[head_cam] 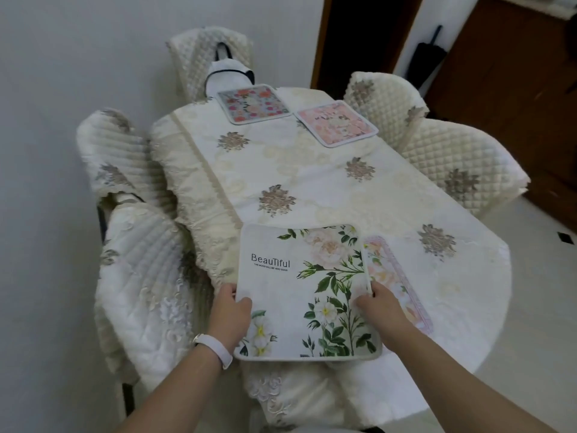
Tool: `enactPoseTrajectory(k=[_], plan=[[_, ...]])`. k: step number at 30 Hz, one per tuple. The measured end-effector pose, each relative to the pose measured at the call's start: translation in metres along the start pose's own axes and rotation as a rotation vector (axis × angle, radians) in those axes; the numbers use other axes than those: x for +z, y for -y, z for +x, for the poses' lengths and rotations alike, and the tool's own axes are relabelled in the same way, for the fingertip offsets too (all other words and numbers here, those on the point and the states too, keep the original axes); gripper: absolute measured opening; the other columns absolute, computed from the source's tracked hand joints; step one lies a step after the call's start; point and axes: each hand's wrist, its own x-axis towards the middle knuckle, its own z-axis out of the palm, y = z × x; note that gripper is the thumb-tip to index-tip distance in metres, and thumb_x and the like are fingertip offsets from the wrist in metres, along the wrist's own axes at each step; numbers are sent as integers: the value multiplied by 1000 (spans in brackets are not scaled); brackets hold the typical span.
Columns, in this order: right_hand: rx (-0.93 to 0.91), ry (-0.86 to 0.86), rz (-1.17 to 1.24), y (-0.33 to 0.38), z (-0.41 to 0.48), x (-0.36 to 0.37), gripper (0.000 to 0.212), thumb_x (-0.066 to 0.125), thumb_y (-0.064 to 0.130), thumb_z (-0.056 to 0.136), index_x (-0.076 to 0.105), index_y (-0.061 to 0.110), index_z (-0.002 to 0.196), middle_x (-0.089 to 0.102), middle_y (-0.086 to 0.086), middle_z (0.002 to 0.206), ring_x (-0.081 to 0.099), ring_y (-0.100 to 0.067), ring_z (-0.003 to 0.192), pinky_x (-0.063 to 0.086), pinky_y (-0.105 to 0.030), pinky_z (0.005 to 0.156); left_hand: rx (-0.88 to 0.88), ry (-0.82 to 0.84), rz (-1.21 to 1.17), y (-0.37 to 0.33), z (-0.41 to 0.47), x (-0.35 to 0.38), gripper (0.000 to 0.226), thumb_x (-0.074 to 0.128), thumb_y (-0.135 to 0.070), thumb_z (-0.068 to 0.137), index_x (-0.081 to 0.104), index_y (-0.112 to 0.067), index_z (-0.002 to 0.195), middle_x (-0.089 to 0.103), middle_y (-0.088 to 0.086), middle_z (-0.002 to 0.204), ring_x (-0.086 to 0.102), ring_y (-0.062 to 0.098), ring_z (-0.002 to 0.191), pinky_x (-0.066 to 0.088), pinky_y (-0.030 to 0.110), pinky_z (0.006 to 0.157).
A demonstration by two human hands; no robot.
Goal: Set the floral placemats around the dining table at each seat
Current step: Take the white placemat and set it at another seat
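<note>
I hold a white floral placemat (299, 289), printed "Beautiful", over the near end of the dining table (312, 182). My left hand (229, 314) grips its left edge and my right hand (379, 307) grips its right edge. A pink-bordered placemat (396, 282) lies on the cloth partly under its right side. At the far end lie a blue-and-red floral placemat (253, 103) and a pink floral placemat (337, 123).
Quilted cream chairs stand around the table: two on the left (140, 276), one at the far end (199, 54), two on the right (452, 164). A white bag with dark handles (229, 75) sits on the far chair. A white wall is at the left.
</note>
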Motion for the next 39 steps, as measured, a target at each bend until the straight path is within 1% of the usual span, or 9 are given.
enactPoseTrajectory(k=[3, 7, 13, 16, 21, 24, 26, 35, 39], plan=[[-49, 28, -11, 10, -8, 10, 20, 49, 3, 89, 61, 18, 92, 69, -18, 94, 66, -42, 91, 56, -53, 80, 27, -67, -64, -2, -21, -18, 15, 49, -8, 89, 55, -19, 98, 66, 3, 92, 64, 22, 80, 53, 37, 63], [-143, 110, -33, 29, -15, 24, 21, 49, 4, 91, 61, 17, 103, 67, -12, 96, 64, -38, 92, 55, -54, 84, 66, -191, -134, -4, -49, -46, 15, 50, -6, 88, 54, -18, 95, 67, 5, 92, 66, 24, 81, 55, 41, 67], [-301, 276, -49, 56, -29, 40, 19, 52, 8, 92, 62, 22, 99, 69, -8, 93, 66, -31, 85, 56, -48, 78, 73, -400, -254, -2, -102, -78, 24, 50, -1, 87, 54, -23, 95, 69, 2, 93, 67, 21, 83, 51, 31, 63], [-343, 361, -58, 65, -40, 48, 18, 53, 9, 91, 63, 22, 98, 70, -9, 93, 68, -31, 84, 58, -51, 76, 53, -501, -293, 2, -131, -90, 20, 50, 0, 89, 54, -16, 99, 70, 5, 91, 67, 20, 76, 50, 21, 53], [-389, 538, -63, 73, -61, 65, 22, 54, 3, 87, 64, 20, 97, 72, -10, 90, 70, -32, 81, 60, -47, 70, 21, -656, -324, 19, -180, -104, 20, 50, 3, 90, 54, -16, 96, 70, 10, 95, 69, 27, 80, 56, 35, 63], [-426, 618, -74, 74, -72, 78, 22, 57, 3, 85, 65, 19, 98, 72, -10, 87, 70, -31, 79, 60, -46, 69, 20, -722, -320, 32, -204, -108, 19, 50, 5, 90, 55, -13, 95, 70, 8, 90, 68, 22, 75, 54, 27, 56], [-437, 651, -71, 71, -82, 86, 23, 58, 4, 84, 66, 20, 98, 73, -8, 87, 71, -30, 78, 61, -47, 69, 5, -764, -301, 42, -216, -114, 18, 52, 3, 90, 56, -14, 94, 71, 7, 89, 68, 21, 74, 54, 30, 58], [-408, 692, -10, 81, -124, 125, 24, 57, -1, 86, 67, 13, 103, 75, -8, 87, 74, -25, 71, 55, -32, 53, 20, -806, -317, 75, -234, -167, 19, 55, -1, 91, 55, -19, 97, 71, 6, 93, 69, 23, 82, 53, 32, 63], [-435, 683, -4, 88, -153, 151, 29, 55, -2, 86, 67, 16, 104, 76, -8, 90, 75, -28, 76, 57, -37, 59, 40, -772, -330, 92, -230, -207, 18, 55, -4, 92, 55, -19, 101, 69, 4, 95, 68, 23, 83, 53, 31, 64]])
